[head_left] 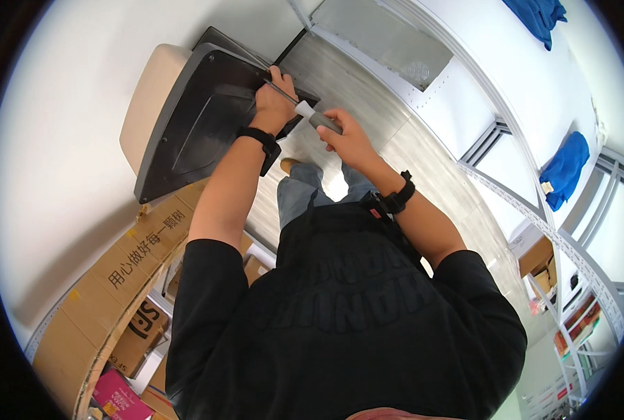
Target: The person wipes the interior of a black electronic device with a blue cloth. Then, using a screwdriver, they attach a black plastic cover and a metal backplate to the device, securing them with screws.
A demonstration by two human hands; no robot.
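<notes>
A screwdriver (323, 122) with a grey and white handle is in my right hand (352, 142), its thin shaft slanting up and left. Its tip end reaches the upper right part of a black panel (210, 112). This panel is the plastic underside of what looks like a beige seat (154, 98), standing tilted against the wall. My left hand (277, 100) lies at the panel's right end with its fingers curled beside the shaft. What those fingers grip is hidden. Small screw heads or holes show along the panel's rim.
A long cardboard piece (126, 262) runs along the left below the seat, with boxes (140, 336) beneath it. White metal shelving (564, 245) curves along the right, holding blue cloths (565, 168). A grey wood-look floor (396, 140) lies beyond my legs.
</notes>
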